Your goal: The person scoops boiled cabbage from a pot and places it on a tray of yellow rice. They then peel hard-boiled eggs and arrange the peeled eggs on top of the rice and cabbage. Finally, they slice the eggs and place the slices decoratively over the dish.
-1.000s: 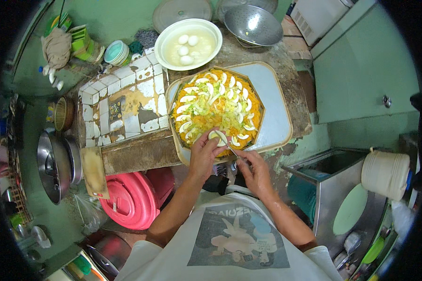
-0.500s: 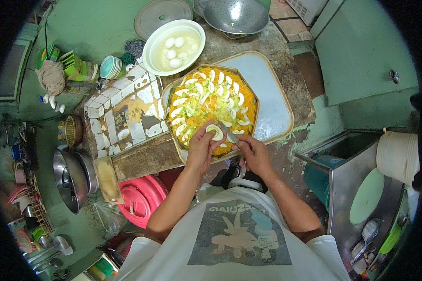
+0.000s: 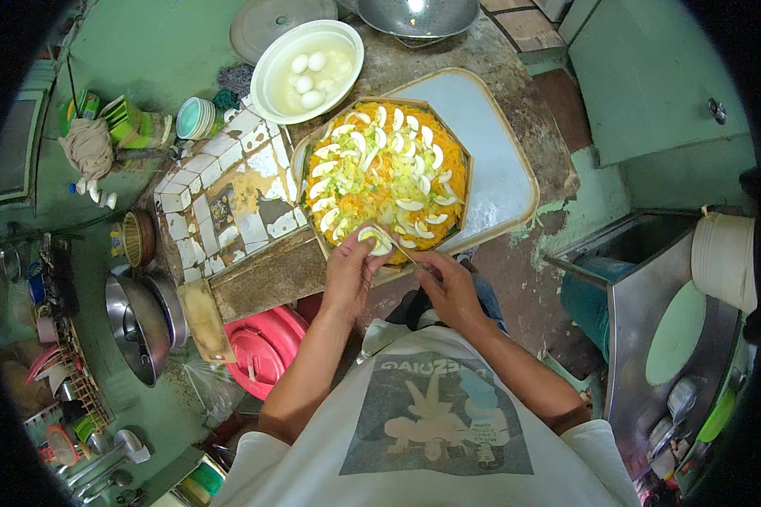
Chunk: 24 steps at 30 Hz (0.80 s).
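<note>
My left hand (image 3: pixel 348 275) pinches a peeled boiled egg half (image 3: pixel 375 242), its pale yolk side showing, over the near edge of a large platter. My right hand (image 3: pixel 450 291) grips a small knife (image 3: pixel 406 255), its blade tip against or just beside the egg. Whether it cuts into the egg I cannot tell. Below and beyond my hands lies the octagonal platter of orange noodles (image 3: pixel 453 160), topped with egg slices (image 3: pixel 409 204) and chopped pale green vegetable (image 3: pixel 343 198). My fingers hide part of the platter's near edge.
A pale blue tray (image 3: pixel 499 177) lies partly under the platter. Whole peeled eggs (image 3: pixel 304 84) sit in cloudy water in a white basin (image 3: pixel 265 93) at the far left. Beyond are a grey wok (image 3: pixel 423 19) and round lid (image 3: pixel 275 25). A pink lidded bucket (image 3: pixel 262 351) stands below the counter.
The egg and both hands have drawn back slightly toward me, off the noodles to the platter's near edge. The knife blade has turned and lies closer along the egg. The view has shifted slightly.
</note>
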### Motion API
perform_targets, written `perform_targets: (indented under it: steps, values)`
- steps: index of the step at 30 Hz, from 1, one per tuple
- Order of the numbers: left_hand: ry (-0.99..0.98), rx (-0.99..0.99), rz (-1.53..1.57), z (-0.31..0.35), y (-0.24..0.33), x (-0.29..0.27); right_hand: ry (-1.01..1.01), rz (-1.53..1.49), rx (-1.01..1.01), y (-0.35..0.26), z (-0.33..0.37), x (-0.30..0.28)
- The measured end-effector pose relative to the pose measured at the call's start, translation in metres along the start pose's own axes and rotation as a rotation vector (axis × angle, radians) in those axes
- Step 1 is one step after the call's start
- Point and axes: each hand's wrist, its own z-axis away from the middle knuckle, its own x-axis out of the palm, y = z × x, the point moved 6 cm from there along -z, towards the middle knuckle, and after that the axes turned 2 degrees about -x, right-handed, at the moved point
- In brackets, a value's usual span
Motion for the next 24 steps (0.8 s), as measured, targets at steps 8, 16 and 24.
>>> perform_targets:
  steps: [8,16,24]
  values:
    - [-0.020,0.030,-0.105,-0.016,0.018,-0.001,-0.025,-0.560,0.429,-0.002,-0.003,0.023]
    - [-0.066,-0.065,-0.069,-0.006,0.020,-0.015,-0.015,-0.422,0.239,0.006,0.013,0.045]
    - [-0.112,-0.102,-0.213,-0.021,0.052,-0.023,0.078,-0.841,0.464,-0.002,-0.010,0.075]
